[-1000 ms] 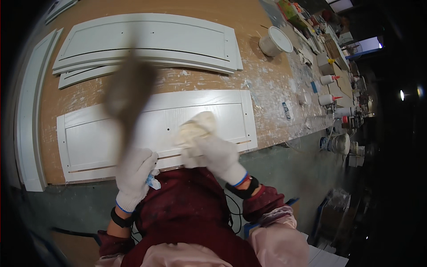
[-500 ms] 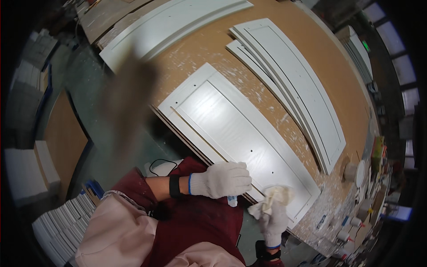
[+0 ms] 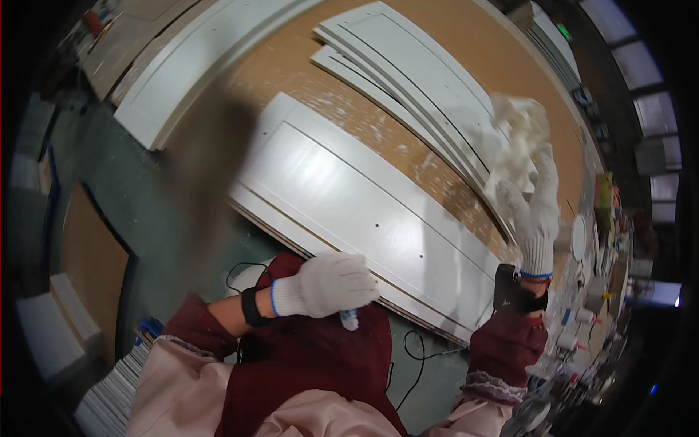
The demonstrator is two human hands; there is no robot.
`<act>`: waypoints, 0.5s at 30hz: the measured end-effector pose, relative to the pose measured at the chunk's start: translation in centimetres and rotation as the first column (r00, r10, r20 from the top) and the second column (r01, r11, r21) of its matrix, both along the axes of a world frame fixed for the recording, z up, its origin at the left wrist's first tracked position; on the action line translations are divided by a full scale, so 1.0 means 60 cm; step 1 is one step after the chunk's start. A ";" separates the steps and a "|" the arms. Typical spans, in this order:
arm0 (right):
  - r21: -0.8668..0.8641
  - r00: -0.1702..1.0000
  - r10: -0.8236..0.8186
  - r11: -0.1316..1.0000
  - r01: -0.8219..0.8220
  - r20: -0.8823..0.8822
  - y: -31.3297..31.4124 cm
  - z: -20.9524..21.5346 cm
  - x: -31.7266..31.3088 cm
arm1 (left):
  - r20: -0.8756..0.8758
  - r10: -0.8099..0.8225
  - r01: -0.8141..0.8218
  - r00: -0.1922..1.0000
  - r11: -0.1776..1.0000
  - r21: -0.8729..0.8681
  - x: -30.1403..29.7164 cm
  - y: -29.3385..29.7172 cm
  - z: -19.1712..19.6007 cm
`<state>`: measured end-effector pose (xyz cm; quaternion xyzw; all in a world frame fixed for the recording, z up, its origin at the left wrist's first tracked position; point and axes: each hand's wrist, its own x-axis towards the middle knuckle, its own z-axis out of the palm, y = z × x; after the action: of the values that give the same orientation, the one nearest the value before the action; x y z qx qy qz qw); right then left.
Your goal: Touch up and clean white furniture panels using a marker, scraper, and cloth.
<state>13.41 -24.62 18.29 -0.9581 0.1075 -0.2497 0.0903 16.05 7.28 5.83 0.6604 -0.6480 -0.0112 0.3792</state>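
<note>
My left hand (image 3: 338, 282), in a white knit glove, is closed around a small blue-and-white tube (image 3: 349, 319) beside the near edge of a white panel (image 3: 342, 200); most of the tube is hidden by the fingers. My gloved right hand (image 3: 535, 211) is raised beyond the panel's right end, fingers spread. At its fingertips is a cream cloth (image 3: 518, 120), blurred by motion, in front of several stacked white panels (image 3: 437, 76). The near panel has grooved borders and small dark holes.
Another white panel (image 3: 189, 65) lies at the back left of the brown, paint-flecked table (image 3: 284, 65). A white round tub (image 3: 578, 237) and cluttered bottles stand along the right side. A dark blur (image 3: 215, 146) covers the left middle. A thin cable (image 3: 419, 364) hangs below the table.
My right hand has swung up and away from the near panel, taking the cloth toward the stacked panels, and its fingers have spread. My left hand keeps the tube. The view has shifted.
</note>
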 end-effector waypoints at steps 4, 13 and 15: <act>0.410 0.990 -0.112 0.901 0.138 -0.088 -0.037 -0.018 -0.104 | -0.133 0.059 -0.057 0.989 0.998 0.016 0.041 0.043 0.017; 0.315 0.654 -0.641 0.574 0.756 -0.401 -0.096 -0.094 -0.387 | 0.108 0.229 -0.240 0.967 0.965 0.101 0.073 0.065 0.020; 0.294 0.730 -0.563 0.675 0.677 -0.388 -0.088 -0.105 -0.375 | 0.153 0.206 -0.222 0.967 0.970 0.099 0.066 0.056 0.012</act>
<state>-9.10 -29.91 11.97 -0.8447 0.4906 -0.1062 0.1860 20.00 10.63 6.55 0.7465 -0.5963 0.0393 0.2926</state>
